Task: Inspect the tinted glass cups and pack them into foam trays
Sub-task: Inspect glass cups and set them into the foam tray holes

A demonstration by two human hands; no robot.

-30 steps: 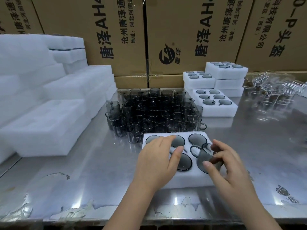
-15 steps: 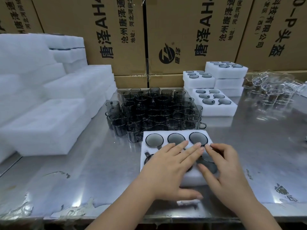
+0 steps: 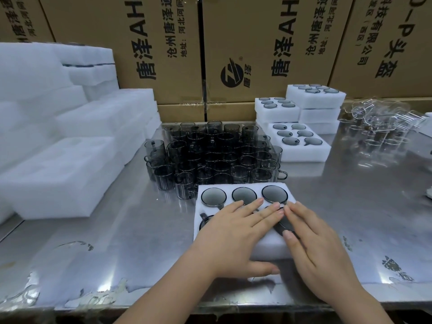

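Seating step, by the look of it: pressing the near row down into the foam tray (image 3: 266, 250), set near the steel table's (image 3: 117, 242) front edge, about midway along.

- Left hand (image 3: 233, 235) laid flat over the tray's near middle, fingers straight, thumb along the near wall, gripping nothing.
- Right hand (image 3: 313, 239) laid flat over the near-right tinted cup (image 3: 284, 224), fingers straight, closed on nothing.
- Three far-row cups (image 3: 244, 195) seated, with a near-left cup (image 3: 204, 222) partly showing.
- Cannot tell what lies beneath the left palm.

Biggest risk, probably: bearing down unevenly on a cup not square in its pocket, which could chip a rim or snap a handle against the foam. Next: shoving the whole tray toward the table's back and into the loose tinted cups (image 3: 215, 155) standing just behind it, knocking glass on glass. Smaller: missing a flaw hidden under the palms. Smallest: smudging the tinted bases.

Around, largest first:

- Cardboard cartons (image 3: 257, 43) walling the back edge.
- Empty foam trays (image 3: 58, 171) stacked along the left edge.
- The loose cups crowding the middle.
- Packed trays (image 3: 299, 143) toward the back right, some stacked.
- Clear glassware (image 3: 378, 122) near the right edge.

In the way of any forward slide: that cup cluster, close against the tray's far wall, with one handle jutting out at its right side.
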